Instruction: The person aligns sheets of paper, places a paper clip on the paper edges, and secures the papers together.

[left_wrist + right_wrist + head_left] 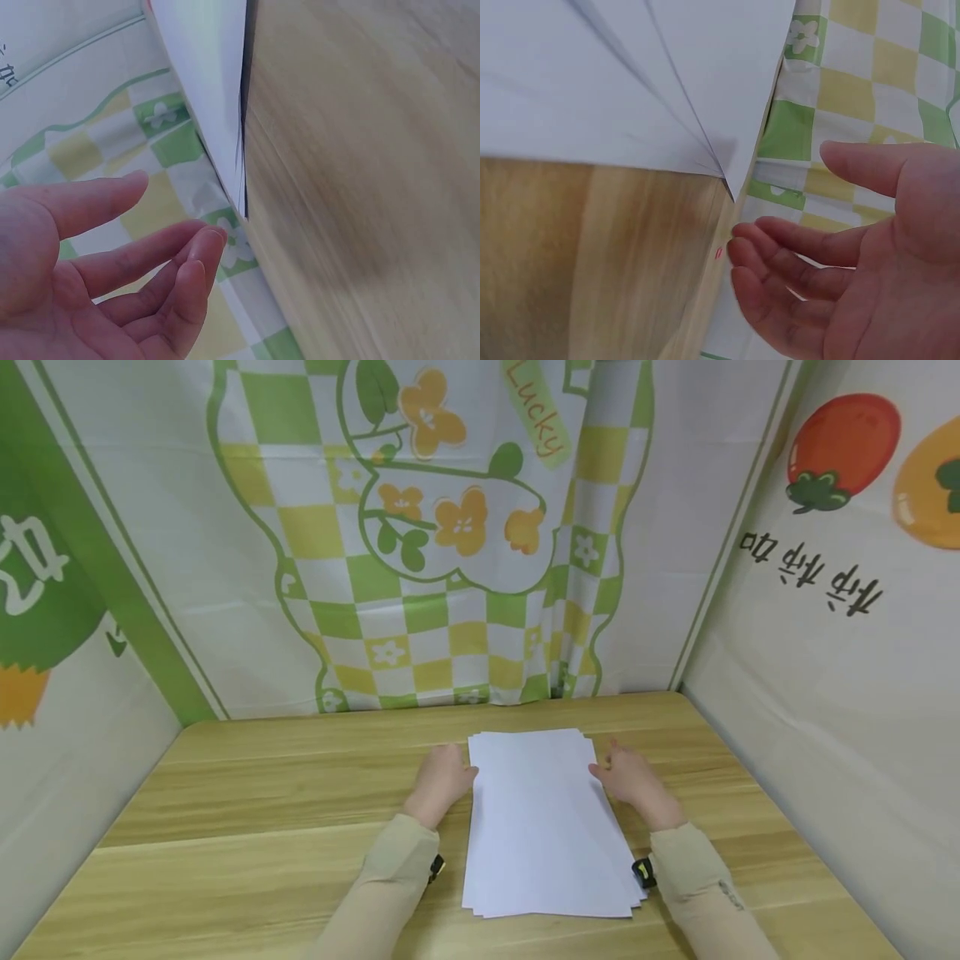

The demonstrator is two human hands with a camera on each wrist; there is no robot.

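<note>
Paper (551, 827) in a loose white stack is laid flat on the wooden table (262, 827), at 5 o'clock from the middle of the head view. The sheets are not squared up; stepped corners are shown at both the near and the far end. With 12 o'clock taken as the stack's far edge, the left hand (442, 772) is held at 10 o'clock and the right hand (632, 779) at 2 o'clock, each just beside a long side. In both wrist views the thumb is spread away from loosely bent fingers, and a gap is left between them. Each thumb tip is seen over or against the paper's side in the head view; whether it is touched cannot be told. Pale sleeves (401, 852) are worn on both arms. At 12 o'clock, beyond the table, a checked flower pattern is printed on the cloth (450, 635).
</note>
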